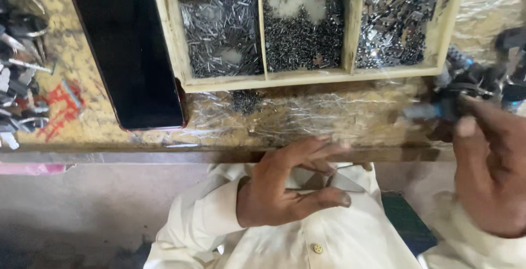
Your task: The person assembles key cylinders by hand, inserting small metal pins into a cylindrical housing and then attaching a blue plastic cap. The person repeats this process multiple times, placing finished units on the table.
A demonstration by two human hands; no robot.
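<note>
In the head view, the right hand was raised at the right edge of the bench, its fingers and thumb closed on a small dark blue part that was blurred, so its exact form could not be told. The left hand hung lower, in front of the cream shirt, fingers spread and loosely curled, holding nothing. The part sat just off the right end of a wooden tray with 3 compartments: thin metal pins on the left, tiny dark pieces in the middle, flat metal bits on the right. A black phone lay left of the tray on the plastic-covered bench. The part looked light and rigid, probably smooth enough to slip, so a pinch across its body near the middle seemed the safest hold. More dark parts lay heaped nearby.
</note>
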